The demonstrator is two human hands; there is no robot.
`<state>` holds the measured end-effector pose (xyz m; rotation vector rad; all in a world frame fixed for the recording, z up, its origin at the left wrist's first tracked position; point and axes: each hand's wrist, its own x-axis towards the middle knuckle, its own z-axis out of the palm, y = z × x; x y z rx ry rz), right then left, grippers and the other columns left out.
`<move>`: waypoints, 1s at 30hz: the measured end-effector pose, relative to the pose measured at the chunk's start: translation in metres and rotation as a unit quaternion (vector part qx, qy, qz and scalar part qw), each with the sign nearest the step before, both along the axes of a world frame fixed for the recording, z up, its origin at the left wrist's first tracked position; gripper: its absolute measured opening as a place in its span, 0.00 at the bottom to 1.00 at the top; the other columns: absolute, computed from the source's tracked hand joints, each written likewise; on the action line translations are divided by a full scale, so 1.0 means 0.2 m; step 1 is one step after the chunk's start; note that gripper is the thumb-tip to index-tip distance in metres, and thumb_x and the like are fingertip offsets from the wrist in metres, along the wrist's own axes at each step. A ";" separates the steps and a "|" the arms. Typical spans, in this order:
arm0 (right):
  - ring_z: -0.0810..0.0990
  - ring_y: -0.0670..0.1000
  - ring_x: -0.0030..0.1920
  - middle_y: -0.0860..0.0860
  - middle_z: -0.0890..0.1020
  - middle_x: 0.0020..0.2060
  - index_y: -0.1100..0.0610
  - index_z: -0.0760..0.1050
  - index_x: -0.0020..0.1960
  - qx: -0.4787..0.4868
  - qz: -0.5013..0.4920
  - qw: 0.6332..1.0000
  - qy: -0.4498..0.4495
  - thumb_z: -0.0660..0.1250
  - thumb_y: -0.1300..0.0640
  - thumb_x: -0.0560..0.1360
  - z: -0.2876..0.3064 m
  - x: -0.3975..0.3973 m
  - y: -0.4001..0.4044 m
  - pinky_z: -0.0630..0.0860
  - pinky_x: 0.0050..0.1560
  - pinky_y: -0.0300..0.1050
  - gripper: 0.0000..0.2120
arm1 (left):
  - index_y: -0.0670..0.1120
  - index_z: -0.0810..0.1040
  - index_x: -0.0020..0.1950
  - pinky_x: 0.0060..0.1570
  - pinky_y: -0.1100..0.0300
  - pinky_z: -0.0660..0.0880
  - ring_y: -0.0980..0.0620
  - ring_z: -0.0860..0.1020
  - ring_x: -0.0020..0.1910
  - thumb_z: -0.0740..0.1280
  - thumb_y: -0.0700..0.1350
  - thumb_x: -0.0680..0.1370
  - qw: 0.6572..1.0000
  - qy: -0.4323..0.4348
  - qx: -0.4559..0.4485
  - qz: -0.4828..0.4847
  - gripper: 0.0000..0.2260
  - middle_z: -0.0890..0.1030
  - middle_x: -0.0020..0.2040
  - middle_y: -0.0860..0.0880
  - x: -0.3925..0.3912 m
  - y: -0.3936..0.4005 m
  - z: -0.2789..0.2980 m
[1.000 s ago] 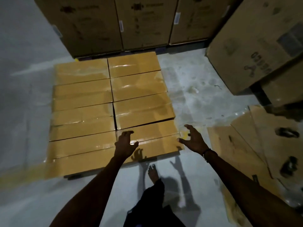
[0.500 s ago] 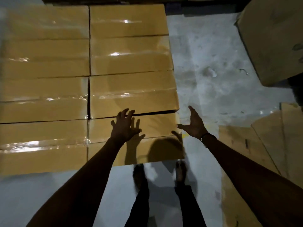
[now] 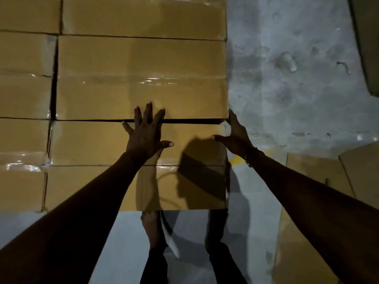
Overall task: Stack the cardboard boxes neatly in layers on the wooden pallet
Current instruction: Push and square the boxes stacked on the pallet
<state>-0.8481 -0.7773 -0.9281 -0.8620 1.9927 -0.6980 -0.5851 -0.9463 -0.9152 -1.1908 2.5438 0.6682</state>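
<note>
Head view: a layer of tan cardboard boxes (image 3: 141, 78) is seen from above, laid side by side in two columns with dark seams between them; strips of clear tape run along their tops and catch the light. The wooden pallet is hidden beneath the boxes and cannot be made out. The nearest box of the right column (image 3: 98, 144) is positioned at the near right corner of the layer, with a narrow dark gap separating it from the box beyond. The left hand (image 3: 146, 136) is laid flat on top of this box, fingers straight and spread wide, fingertips reaching across the gap onto the next box; nothing is gripped. The right hand (image 3: 235, 138) is placed at the far right corner of the same box, fingers extended along its right edge and thumb stretched out over its top; it is spread wide, and no curled grip is shown. A bracelet (image 3: 249, 158) is worn on the right wrist. Shadows of the arms and head are cast on the box top. Grey concrete floor (image 3: 287, 78) is visible to the right of the layer, and flattened cardboard sheets (image 3: 307, 232) are lying on it at lower right. Two bare feet (image 3: 151, 228) are set on the floor just in front of the layer.
</note>
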 end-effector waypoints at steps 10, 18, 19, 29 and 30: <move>0.82 0.60 0.62 0.58 0.81 0.64 0.65 0.69 0.72 -0.034 0.013 0.991 0.128 0.82 0.53 0.68 -0.02 0.04 0.03 0.81 0.60 0.58 0.40 | 0.51 0.56 0.82 0.65 0.19 0.58 0.30 0.45 0.81 0.71 0.71 0.68 0.999 -0.023 -0.014 0.038 0.50 0.46 0.84 0.43 -0.01 0.04 -0.01; 0.81 0.63 0.60 0.61 0.80 0.61 0.63 0.66 0.68 0.043 0.045 0.995 0.083 0.82 0.51 0.69 0.01 -0.02 -0.04 0.80 0.56 0.54 0.38 | 0.52 0.59 0.79 0.64 0.18 0.60 0.32 0.44 0.81 0.77 0.67 0.68 0.997 -0.050 0.030 0.048 0.47 0.44 0.83 0.45 -0.06 0.01 0.03; 0.79 0.63 0.63 0.61 0.79 0.63 0.62 0.63 0.72 0.066 0.042 0.995 0.064 0.82 0.52 0.69 0.04 -0.04 -0.06 0.77 0.57 0.51 0.40 | 0.52 0.61 0.78 0.64 0.19 0.60 0.33 0.45 0.81 0.77 0.67 0.68 0.996 -0.049 0.039 0.056 0.46 0.45 0.83 0.46 -0.07 -0.01 0.06; 0.74 0.53 0.63 0.53 0.74 0.66 0.61 0.44 0.83 0.077 -0.036 0.996 -0.008 0.81 0.50 0.69 0.54 -0.38 -0.48 0.76 0.53 0.30 0.58 | 0.51 0.61 0.78 0.65 0.28 0.65 0.37 0.53 0.80 0.74 0.59 0.75 0.994 0.010 0.000 0.111 0.37 0.50 0.83 0.45 -0.37 -0.30 0.53; 0.74 0.56 0.66 0.56 0.74 0.68 0.61 0.44 0.83 0.075 -0.032 0.997 0.004 0.82 0.48 0.68 0.58 -0.40 -0.52 0.75 0.60 0.36 0.60 | 0.51 0.61 0.78 0.65 0.29 0.66 0.37 0.54 0.80 0.74 0.58 0.76 0.994 0.017 -0.002 0.111 0.36 0.50 0.83 0.45 -0.40 -0.34 0.56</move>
